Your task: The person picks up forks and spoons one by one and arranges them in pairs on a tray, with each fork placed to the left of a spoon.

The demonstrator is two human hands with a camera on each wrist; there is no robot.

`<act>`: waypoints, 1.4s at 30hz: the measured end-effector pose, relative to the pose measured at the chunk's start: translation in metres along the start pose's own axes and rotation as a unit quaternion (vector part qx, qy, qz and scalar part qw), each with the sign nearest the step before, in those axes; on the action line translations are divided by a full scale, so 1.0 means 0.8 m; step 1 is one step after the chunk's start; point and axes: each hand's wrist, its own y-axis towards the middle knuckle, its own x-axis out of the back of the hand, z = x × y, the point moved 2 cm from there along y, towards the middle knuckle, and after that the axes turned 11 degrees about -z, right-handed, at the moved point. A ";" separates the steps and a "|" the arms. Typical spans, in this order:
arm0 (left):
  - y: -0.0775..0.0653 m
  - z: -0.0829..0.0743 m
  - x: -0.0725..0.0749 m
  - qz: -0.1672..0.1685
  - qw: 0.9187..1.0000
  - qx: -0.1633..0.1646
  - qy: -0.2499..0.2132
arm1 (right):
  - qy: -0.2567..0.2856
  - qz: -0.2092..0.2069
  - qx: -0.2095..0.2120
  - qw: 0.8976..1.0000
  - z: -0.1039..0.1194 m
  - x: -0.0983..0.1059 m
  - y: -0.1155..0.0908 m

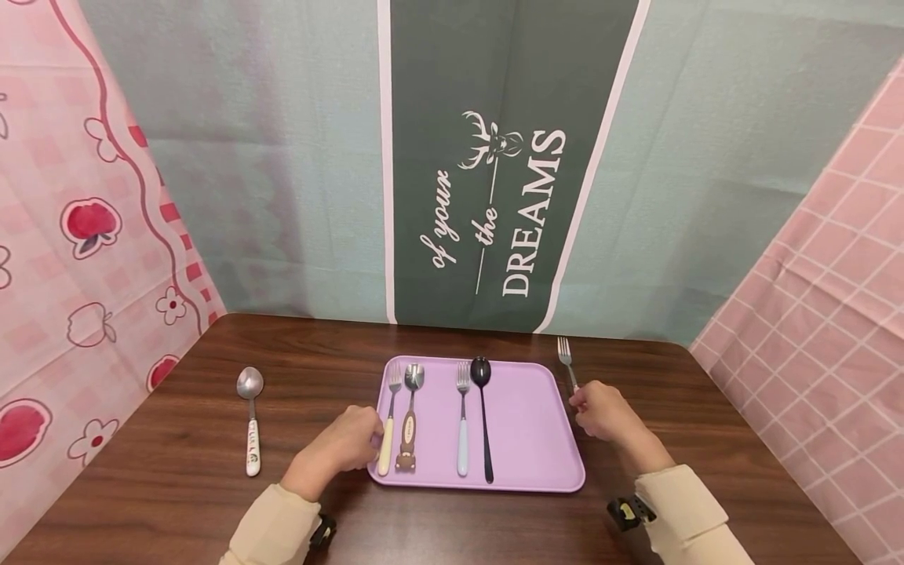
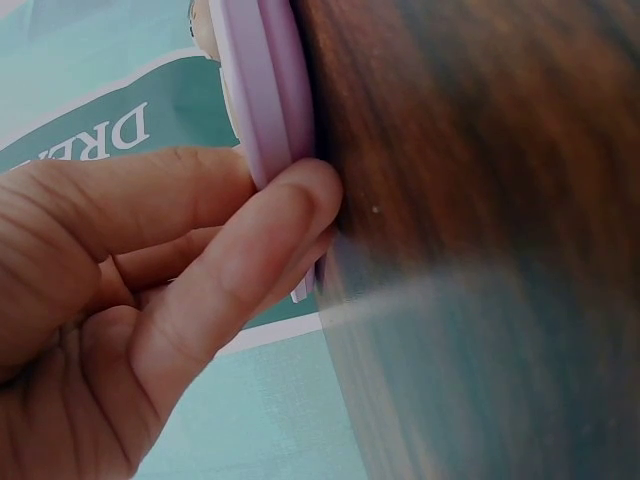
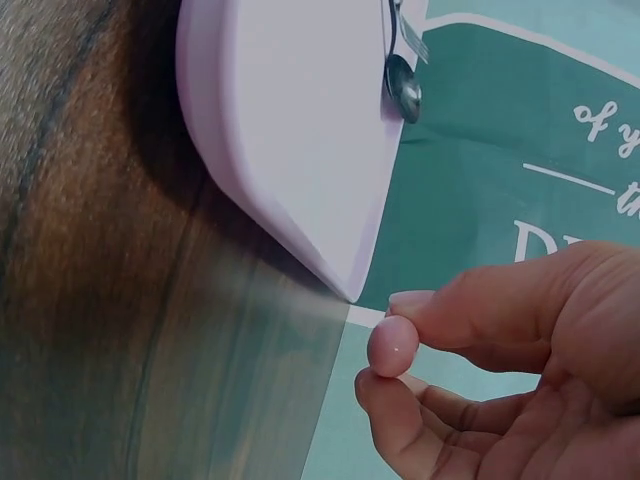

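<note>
My left hand [image 1: 349, 439] pinches the left rim of a lilac tray [image 1: 526, 428] between thumb and fingers, as the left wrist view shows. In my right hand [image 1: 607, 412], just right of the tray, is a fork [image 1: 565, 351] with tines pointing away from me. Its rounded pink handle end [image 3: 393, 346] shows between thumb and fingers; the fingers hide most of the handle. On the tray lie a cream-handled fork [image 1: 386, 446], a brown bear-handled spoon [image 1: 408, 431], a blue-handled fork [image 1: 462, 447] and a long black spoon [image 1: 486, 424], roughly side by side.
A spoon with a white patterned handle [image 1: 253, 447] lies on the brown wooden table [image 1: 318, 353], well left of the tray. A printed cloth [image 1: 318, 196] hangs behind the table's far edge, with pink cloths [image 1: 833, 314] at both sides.
</note>
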 end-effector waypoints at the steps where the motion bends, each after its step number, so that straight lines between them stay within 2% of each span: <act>1: 0.000 0.000 0.000 -0.001 1.000 0.000 0.000 | -0.002 -0.001 0.002 1.000 0.001 0.000 0.000; 9: 0.000 0.000 0.001 -0.002 1.000 0.004 0.003 | 0.017 0.014 -0.005 1.000 0.016 -0.007 -0.005; 18: 0.000 0.000 0.000 -0.002 1.000 0.004 0.000 | 0.012 0.008 0.043 0.999 0.029 -0.016 -0.012; 26: 0.001 0.002 -0.001 -0.002 1.000 -0.002 -0.003 | 0.022 0.023 0.034 0.999 0.040 -0.025 -0.021; 35: 0.000 0.000 0.000 0.002 1.000 0.004 -0.003 | 0.029 0.028 0.082 0.996 0.049 -0.034 -0.029; 42: 0.001 0.000 -0.001 0.005 1.000 0.007 -0.003 | 0.047 0.049 0.113 0.991 0.057 -0.043 -0.031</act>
